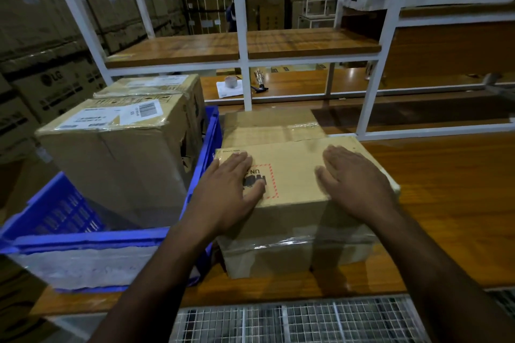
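A brown cardboard box (298, 175) with a red dashed label sits on top of a taped carton (278, 253) on the wooden table (446, 203). My left hand (231, 192) lies flat on the box's left part, fingers straight, covering part of the label. Flat on its right part rests my right hand (354, 178), fingers spread. Behind it lies another taped carton (270, 125).
A blue plastic crate (64, 231) at the left holds two tall labelled cartons (117, 147). White shelf posts (245, 64) rise behind the boxes. A tape roll (230, 82) lies on the far table. Stacked cartons fill the left wall. Metal grating (292, 323) runs below the table edge.
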The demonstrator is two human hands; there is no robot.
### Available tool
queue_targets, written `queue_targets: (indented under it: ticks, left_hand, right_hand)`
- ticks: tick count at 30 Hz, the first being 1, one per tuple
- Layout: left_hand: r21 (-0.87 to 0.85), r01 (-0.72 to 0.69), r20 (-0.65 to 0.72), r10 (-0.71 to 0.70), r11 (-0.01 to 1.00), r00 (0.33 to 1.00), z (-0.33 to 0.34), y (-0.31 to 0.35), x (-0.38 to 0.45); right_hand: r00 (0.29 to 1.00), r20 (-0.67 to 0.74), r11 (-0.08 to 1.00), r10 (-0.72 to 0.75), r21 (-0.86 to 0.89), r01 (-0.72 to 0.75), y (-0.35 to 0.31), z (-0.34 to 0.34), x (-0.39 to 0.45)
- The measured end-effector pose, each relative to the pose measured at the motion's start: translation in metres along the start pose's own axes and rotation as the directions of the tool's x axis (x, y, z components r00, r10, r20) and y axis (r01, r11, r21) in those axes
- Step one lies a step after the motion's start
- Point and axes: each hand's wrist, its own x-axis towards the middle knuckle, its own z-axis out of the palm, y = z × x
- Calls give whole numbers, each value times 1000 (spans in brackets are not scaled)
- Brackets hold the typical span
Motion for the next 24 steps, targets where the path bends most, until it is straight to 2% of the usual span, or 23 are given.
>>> queue_targets:
  ticks: [6,9,12,15,17,20,22,24]
  left_hand:
    - [-45,77,10,-77,996,997,-6,9,-2]
    - [-196,148,-64,-163,969,985,-7,13,-14]
    - [-159,220,-36,-228,962,973,-5,12,-20]
    - [-176,250,-39,-261,952,965,-5,16,-18]
    - [-232,278,-70,-301,932,951,-5,18,-18]
    - [-460,345,-100,-434,818,895,-1,19,-22]
    - [-499,377,-84,-477,780,875,0,21,-24]
    - [-493,376,-84,-473,784,877,1,24,-28]
  right_hand:
    - [997,75,999,-29,-15,30,10,-8,15]
    - [1000,21,997,-6,-77,8,26,-5,3]
    - [999,-47,996,-21,-83,17,32,-3,-3]
    - [999,-39,1000,-20,-22,19,33,-11,4]
    - [1000,2,1000,22,14,-22,33,-14,7]
    - [984,37,980,173,95,-176,36,-13,4]
    - [968,21,956,249,155,-249,36,-13,0]
    - [970,5,957,244,160,-241,37,-13,-4]
